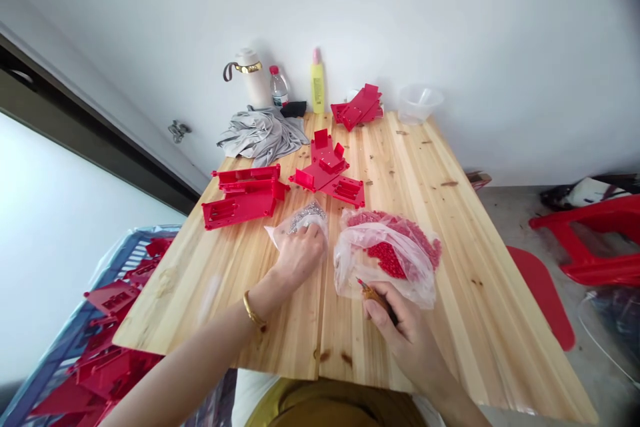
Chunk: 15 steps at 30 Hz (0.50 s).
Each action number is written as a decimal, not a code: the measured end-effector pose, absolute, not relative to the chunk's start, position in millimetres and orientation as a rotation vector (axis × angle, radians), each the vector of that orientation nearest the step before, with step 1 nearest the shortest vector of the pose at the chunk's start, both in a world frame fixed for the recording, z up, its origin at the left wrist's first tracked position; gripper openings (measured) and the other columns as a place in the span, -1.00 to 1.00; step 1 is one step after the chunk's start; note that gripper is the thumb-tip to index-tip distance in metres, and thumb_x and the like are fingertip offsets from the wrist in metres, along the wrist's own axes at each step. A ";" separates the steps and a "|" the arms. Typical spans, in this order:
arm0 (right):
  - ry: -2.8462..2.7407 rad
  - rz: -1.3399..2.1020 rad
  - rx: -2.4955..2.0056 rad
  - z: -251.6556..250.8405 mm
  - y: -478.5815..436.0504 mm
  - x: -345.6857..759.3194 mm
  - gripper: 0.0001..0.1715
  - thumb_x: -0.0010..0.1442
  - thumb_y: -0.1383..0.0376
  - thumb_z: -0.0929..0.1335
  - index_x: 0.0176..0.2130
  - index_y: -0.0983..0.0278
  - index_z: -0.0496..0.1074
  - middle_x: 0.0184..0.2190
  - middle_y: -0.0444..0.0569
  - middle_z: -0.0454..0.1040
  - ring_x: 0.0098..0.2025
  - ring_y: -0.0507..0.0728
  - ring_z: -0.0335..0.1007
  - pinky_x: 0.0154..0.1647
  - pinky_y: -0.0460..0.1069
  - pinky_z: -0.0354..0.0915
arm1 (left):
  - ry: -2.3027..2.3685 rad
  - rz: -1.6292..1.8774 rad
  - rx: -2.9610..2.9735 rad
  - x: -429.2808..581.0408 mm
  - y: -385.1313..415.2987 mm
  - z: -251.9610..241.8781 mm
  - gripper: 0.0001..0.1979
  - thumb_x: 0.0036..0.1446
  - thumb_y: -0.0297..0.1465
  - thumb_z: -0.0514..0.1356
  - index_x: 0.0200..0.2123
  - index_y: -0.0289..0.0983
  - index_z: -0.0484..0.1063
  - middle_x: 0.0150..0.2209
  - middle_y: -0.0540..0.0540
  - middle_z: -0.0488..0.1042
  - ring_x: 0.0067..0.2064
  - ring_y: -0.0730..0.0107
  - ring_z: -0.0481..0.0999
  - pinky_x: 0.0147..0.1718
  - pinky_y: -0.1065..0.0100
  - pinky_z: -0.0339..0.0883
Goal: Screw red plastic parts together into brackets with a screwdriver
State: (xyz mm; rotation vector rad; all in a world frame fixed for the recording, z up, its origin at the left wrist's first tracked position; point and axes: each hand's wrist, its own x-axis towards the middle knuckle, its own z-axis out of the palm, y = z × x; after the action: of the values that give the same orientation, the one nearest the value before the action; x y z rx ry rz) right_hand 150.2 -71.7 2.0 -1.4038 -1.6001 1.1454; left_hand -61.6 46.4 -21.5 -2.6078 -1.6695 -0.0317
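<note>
My left hand point(301, 255) reaches into a small clear plastic bag point(279, 233) of silvery metal pieces point(311, 212), probably screws. Its fingers are curled together among them, and what they pinch is hidden. In my right hand point(400, 319) is a screwdriver point(376, 297) with an amber and dark handle, its tip pointing up and left. A small red piece point(359, 281) shows at that tip. Just beyond it lies an open plastic bag point(350, 260) of small red beads or caps point(390, 259). Red plastic brackets point(240, 203) lie left of the bags, more red brackets point(327, 170) behind them.
At the back of the wooden table point(480, 320) stand a white jug point(255, 83), a water bottle point(279, 88), a yellow bottle point(317, 87), stacked red brackets point(357, 108) and a clear tub point(417, 105). A grey cloth point(263, 135) lies back left. A blue crate point(65, 340) holds red parts.
</note>
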 end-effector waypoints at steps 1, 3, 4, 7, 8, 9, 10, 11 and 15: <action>-1.601 1.146 -1.407 1.3 -71.6 148.9 -0.68 0.39 0.08 0.22 -0.19 0.21 0.44 -0.45 -0.13 0.42 -0.40 0.09 0.36 -0.38 -0.06 0.23 | -1.661 -0.033 -2.618 -59.3 47.3 -23.1 -0.79 0.26 -0.52 0.06 -0.32 -0.34 0.50 -0.26 -0.24 0.50 -0.27 0.16 0.54 -0.42 0.32 0.30; -1.610 1.150 -1.403 -0.2 -71.6 147.6 -0.69 0.39 0.10 0.22 -0.18 0.22 0.44 -0.44 -0.13 0.42 -0.40 0.09 0.35 -0.38 -0.06 0.22 | -1.657 -0.053 -2.624 -58.4 48.1 -25.7 -0.80 0.26 -0.50 0.06 -0.30 -0.33 0.49 -0.25 -0.22 0.51 -0.28 0.20 0.54 -0.44 0.35 0.27; -1.620 1.148 -1.396 -0.8 -71.5 147.5 -0.69 0.39 0.11 0.22 -0.18 0.22 0.43 -0.45 -0.13 0.41 -0.40 0.08 0.35 -0.38 -0.06 0.22 | -1.656 -0.063 -2.623 -59.6 48.3 -26.7 -0.80 0.27 -0.49 0.06 -0.30 -0.33 0.49 -0.25 -0.21 0.51 -0.29 0.21 0.54 -0.44 0.35 0.26; -1.639 1.142 -1.387 -1.4 -70.5 148.3 -0.71 0.40 0.13 0.21 -0.17 0.23 0.42 -0.46 -0.14 0.39 -0.41 0.08 0.33 -0.38 -0.06 0.21 | -1.668 -0.112 -2.599 -67.5 48.1 -28.0 -0.75 0.31 -0.46 0.02 -0.32 -0.32 0.48 -0.28 -0.19 0.52 -0.33 0.26 0.53 -0.43 0.35 0.25; -1.643 1.143 -1.391 -1.1 -69.8 148.5 -0.71 0.41 0.13 0.21 -0.16 0.23 0.41 -0.45 -0.14 0.39 -0.41 0.08 0.33 -0.37 -0.06 0.21 | -1.682 -0.179 -2.586 -70.6 47.4 -27.6 -0.73 0.32 -0.45 0.01 -0.33 -0.31 0.49 -0.30 -0.18 0.53 -0.34 0.27 0.52 -0.41 0.34 0.26; -1.648 1.145 -1.395 -0.6 -68.9 148.4 -0.71 0.41 0.14 0.21 -0.16 0.23 0.41 -0.45 -0.14 0.39 -0.40 0.08 0.33 -0.37 -0.06 0.21 | -1.703 -0.290 -2.577 -73.5 46.0 -26.6 -0.72 0.33 -0.44 0.01 -0.33 -0.30 0.50 -0.33 -0.16 0.53 -0.34 0.29 0.52 -0.39 0.34 0.27; -1.655 1.147 -1.398 0.1 -67.6 147.7 -0.72 0.41 0.15 0.21 -0.16 0.24 0.41 -0.45 -0.14 0.39 -0.40 0.08 0.33 -0.37 -0.06 0.20 | -1.736 -0.448 -2.572 -75.7 43.9 -25.1 -0.73 0.33 -0.43 0.02 -0.31 -0.28 0.51 -0.34 -0.14 0.54 -0.33 0.31 0.52 -0.36 0.34 0.29; -1.665 1.146 -1.397 0.8 -66.0 146.4 -0.72 0.41 0.15 0.21 -0.17 0.24 0.40 -0.44 -0.13 0.39 -0.41 0.08 0.32 -0.37 -0.06 0.20 | -1.784 -0.652 -2.567 -77.1 41.0 -22.9 -0.75 0.32 -0.42 0.05 -0.29 -0.26 0.53 -0.35 -0.11 0.55 -0.34 0.33 0.51 -0.34 0.35 0.31; -1.706 1.083 -1.375 3.7 -56.9 135.1 -0.74 0.41 0.18 0.21 -0.18 0.25 0.39 -0.45 -0.13 0.39 -0.43 0.07 0.30 -0.37 -0.05 0.19 | -2.262 -1.582 -2.545 -71.4 20.5 -9.6 -0.83 0.22 -0.34 0.18 -0.23 -0.26 0.56 -0.40 -0.05 0.56 -0.48 0.47 0.43 -0.46 0.43 0.32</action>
State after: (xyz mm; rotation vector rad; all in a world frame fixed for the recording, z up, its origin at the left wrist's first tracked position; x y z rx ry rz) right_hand 135.1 -56.9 3.7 -1.3746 -1.7059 1.0831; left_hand -71.4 20.5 -9.6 -2.5445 -2.2619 -1.5824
